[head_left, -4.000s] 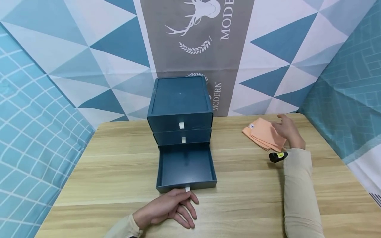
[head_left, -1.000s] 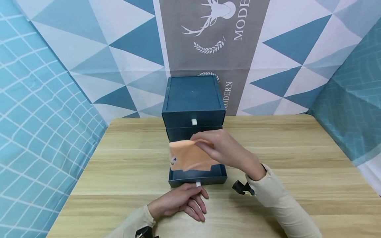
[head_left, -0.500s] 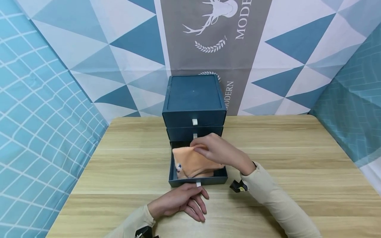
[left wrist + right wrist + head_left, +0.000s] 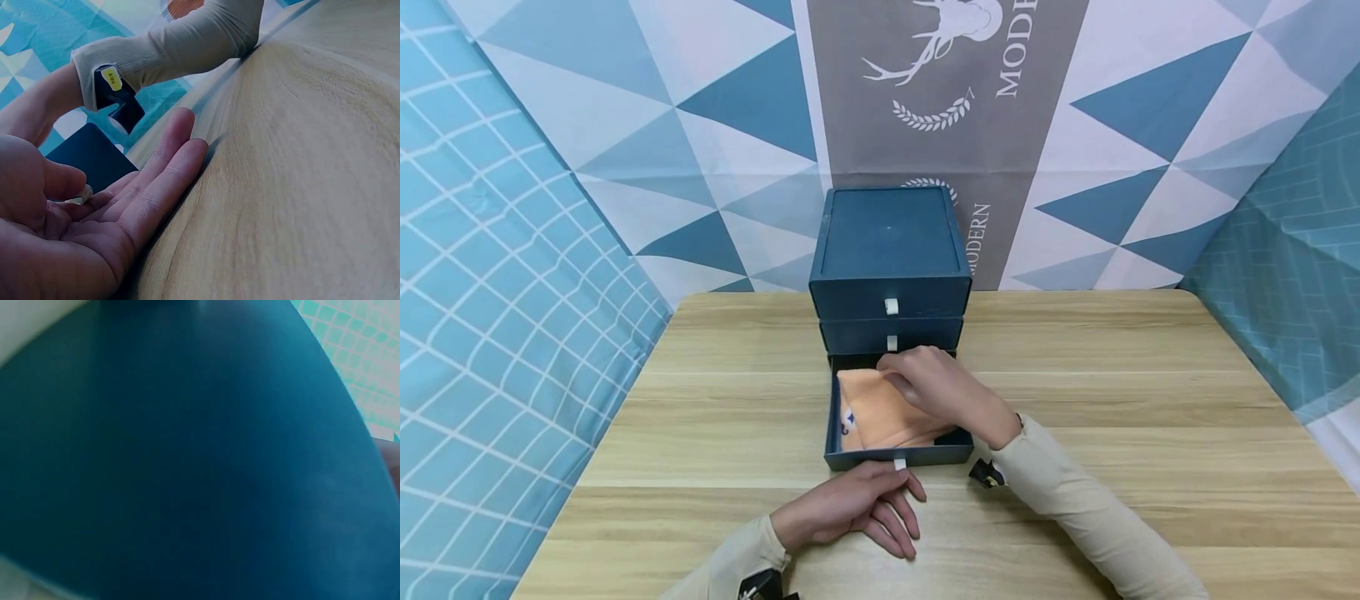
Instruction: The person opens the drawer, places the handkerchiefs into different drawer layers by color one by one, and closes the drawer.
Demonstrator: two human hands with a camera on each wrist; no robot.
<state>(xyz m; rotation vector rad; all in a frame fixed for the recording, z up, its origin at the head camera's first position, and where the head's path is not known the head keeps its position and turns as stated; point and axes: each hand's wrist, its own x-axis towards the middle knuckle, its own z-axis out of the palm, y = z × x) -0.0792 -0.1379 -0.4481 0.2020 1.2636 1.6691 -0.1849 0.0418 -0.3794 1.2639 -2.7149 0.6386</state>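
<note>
A small dark blue drawer cabinet [image 4: 891, 237] stands at the back of the table, its bottom drawer [image 4: 953, 454] pulled out. Inside that drawer lies a folded orange towel [image 4: 887, 412] with a small blue-and-white patch at its left. My right hand [image 4: 942, 385] reaches in from the right and pinches the towel's far edge, its fingertips partly hidden. At the drawer's front my left hand [image 4: 857, 507] pinches the white pull tab [image 4: 81, 195] between thumb and index finger, the other fingers loosely extended over the table. Dark blue drawer wall [image 4: 206, 462] fills most of the right wrist view.
Two upper drawers with white tabs [image 4: 891, 307] are closed above the bottom one. Wood-grain tabletop [image 4: 1112, 375] spreads to both sides. A patterned backdrop [image 4: 737, 167] rises behind the cabinet, with blue cloth [image 4: 512, 333] hanging at the left.
My right hand has carried the towel from the table's right side to the drawer and lowered it inside, where it now lies flatter. My left hand has stayed at the drawer's tab.
</note>
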